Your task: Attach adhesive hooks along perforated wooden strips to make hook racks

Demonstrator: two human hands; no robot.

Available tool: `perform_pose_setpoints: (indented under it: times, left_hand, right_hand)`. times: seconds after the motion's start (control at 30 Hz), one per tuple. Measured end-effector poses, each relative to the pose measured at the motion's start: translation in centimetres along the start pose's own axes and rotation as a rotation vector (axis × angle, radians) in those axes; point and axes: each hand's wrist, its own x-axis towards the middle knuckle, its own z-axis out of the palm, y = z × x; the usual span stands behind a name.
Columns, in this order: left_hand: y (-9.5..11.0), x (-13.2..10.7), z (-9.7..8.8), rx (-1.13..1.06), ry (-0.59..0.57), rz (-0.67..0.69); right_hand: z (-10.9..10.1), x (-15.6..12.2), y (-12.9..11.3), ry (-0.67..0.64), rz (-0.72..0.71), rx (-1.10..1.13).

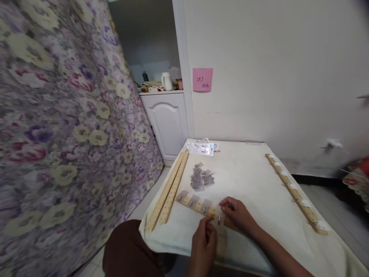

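A short wooden strip with holes point(198, 207) lies near the front of a white-covered table point(248, 184), with several clear adhesive hooks stuck along it. My right hand point(238, 215) rests on the strip's right end, fingers curled down on it. My left hand point(204, 242) is just in front, fingers pinched around a clear hook point(218, 218) at the strip. A pile of loose clear hooks point(201, 179) lies a little farther back.
Two long wooden strips point(168, 190) lie side by side along the table's left edge. Another strip with white pads point(296, 194) lies at the right. A plastic packet point(201, 148) sits at the back. A floral mattress point(57, 134) leans at left. A pink note point(202, 79) is on the wall.
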Motion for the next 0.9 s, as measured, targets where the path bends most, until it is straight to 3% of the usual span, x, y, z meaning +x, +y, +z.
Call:
perform_pose_setpoints:
  times: [0.17,0.43,0.9]
  left_hand:
    - [-0.7,-0.5,-0.8,0.315,-0.069,0.275]
    - [-3.3,-0.2,-0.2,0.506,-0.111,0.399]
    - [-2.3,-0.2,0.4,0.81,-0.164,0.366]
  right_hand:
    - [0.2,0.6,1.0,0.023,0.02,-0.019]
    - [0.1,0.9,1.4,0.025,0.05,-0.069]
    - [0.1,1.1,1.6,0.054,0.038,-0.124]
